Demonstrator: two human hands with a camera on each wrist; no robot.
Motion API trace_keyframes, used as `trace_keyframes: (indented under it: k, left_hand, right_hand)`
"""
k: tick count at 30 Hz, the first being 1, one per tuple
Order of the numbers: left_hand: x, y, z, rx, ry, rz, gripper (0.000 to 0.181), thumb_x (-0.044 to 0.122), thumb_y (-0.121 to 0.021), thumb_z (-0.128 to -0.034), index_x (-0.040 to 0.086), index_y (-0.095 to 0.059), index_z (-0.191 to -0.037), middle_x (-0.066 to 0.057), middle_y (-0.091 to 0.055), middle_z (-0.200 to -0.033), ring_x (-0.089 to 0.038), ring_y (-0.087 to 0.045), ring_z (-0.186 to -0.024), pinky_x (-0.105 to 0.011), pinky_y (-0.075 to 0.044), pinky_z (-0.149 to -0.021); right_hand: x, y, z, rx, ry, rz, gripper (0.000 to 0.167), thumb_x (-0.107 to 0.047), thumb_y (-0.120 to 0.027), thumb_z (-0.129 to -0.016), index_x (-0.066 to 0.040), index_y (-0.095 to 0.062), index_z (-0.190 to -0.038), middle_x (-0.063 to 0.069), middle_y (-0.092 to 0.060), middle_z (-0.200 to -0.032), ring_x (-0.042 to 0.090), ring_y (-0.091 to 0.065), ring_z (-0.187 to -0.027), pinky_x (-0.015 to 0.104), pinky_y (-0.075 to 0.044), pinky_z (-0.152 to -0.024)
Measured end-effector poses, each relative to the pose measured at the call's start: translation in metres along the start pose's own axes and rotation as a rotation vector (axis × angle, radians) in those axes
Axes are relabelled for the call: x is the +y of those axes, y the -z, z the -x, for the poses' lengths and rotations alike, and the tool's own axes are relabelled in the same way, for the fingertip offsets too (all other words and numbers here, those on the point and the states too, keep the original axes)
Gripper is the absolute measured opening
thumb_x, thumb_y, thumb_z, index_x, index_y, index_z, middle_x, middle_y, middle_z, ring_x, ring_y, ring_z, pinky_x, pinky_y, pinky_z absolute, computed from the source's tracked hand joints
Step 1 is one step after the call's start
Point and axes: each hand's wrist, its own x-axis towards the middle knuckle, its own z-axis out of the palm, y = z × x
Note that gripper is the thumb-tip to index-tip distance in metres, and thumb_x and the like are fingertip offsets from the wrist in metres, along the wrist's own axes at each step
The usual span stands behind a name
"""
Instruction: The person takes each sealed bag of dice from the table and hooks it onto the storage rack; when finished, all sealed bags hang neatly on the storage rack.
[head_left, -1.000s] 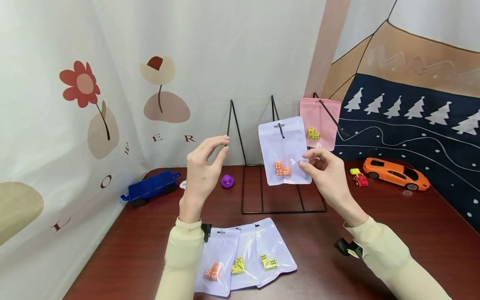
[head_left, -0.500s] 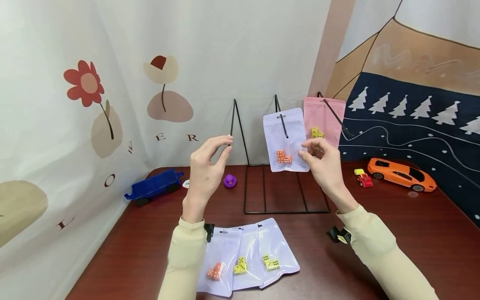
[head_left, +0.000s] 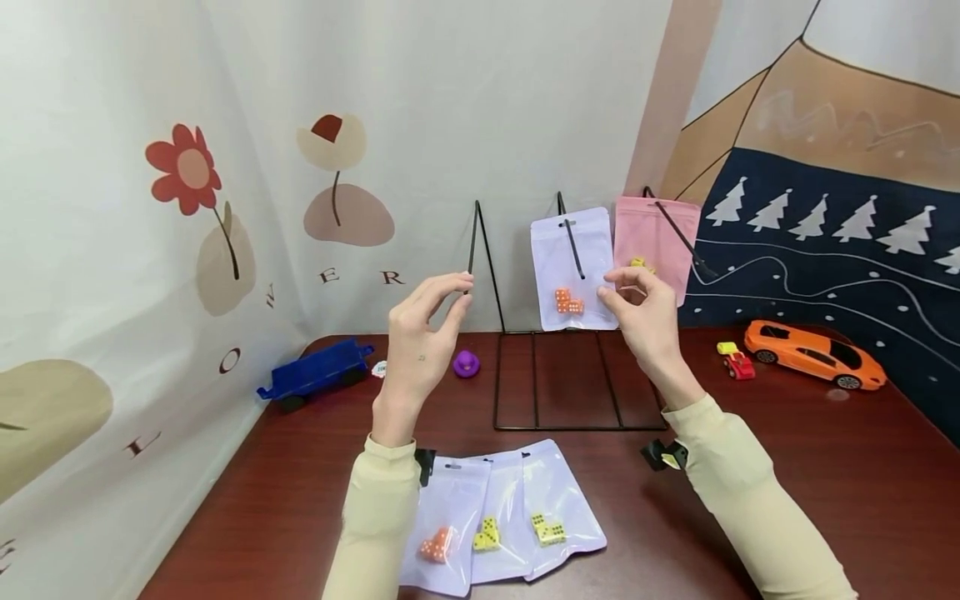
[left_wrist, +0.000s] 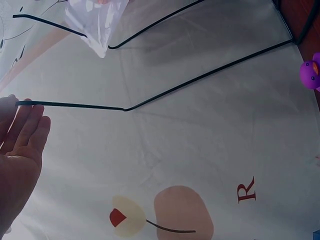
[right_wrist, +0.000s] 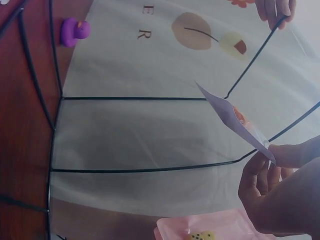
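- Lilac pouch (head_left: 553,267): probably was light, limp and slick, best held by an edge clear of its orange dice (head_left: 563,305).
- Left hand (head_left: 422,346) pinched the left prong (left_wrist: 80,105) of the wire rack (head_left: 577,428), fingertips barely parted.
- Lilac pouch hung on the middle prong (head_left: 574,249).
- Right hand (head_left: 648,323) pinched its right edge, thumb and fingertips nearly together.

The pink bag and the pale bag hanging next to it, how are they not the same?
The pink bag is pink, while the pale bag is whitish-purple. The pink bag has yellow dice, partly hidden; the pale bag has orange dice. The right hand pinches the pale bag's edge in its fingers, but no fingers hold the pink bag. Both hang on the black wire rack.
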Motion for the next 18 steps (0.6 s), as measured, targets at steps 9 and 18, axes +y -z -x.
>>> trace_keyframes:
  k: [9,18]
  left_hand:
    - [-0.002,-0.001,0.002,0.003,0.0,0.016,0.016,-0.006,-0.066,-0.0855,0.0,-0.069,-0.099,-0.01,-0.067,-0.107,-0.022,-0.062,-0.103,-0.034,-0.047,-0.094]
    - [-0.001,-0.001,0.0,0.004,-0.012,0.018,0.015,-0.005,-0.065,-0.0861,0.001,-0.069,-0.099,-0.012,-0.067,-0.106,-0.022,-0.062,-0.104,-0.034,-0.048,-0.093]
  right_hand:
    - [-0.01,-0.009,-0.006,0.043,0.034,-0.033,0.02,0.01,-0.066,-0.081,0.016,-0.064,-0.1,0.014,-0.058,-0.087,0.017,-0.054,-0.075,0.017,-0.044,-0.066]
    - [0.022,-0.015,-0.024,0.084,0.027,-0.066,0.021,0.006,-0.071,-0.08,0.01,-0.067,-0.101,0.003,-0.055,-0.089,0.012,-0.054,-0.077,0.018,-0.044,-0.068]
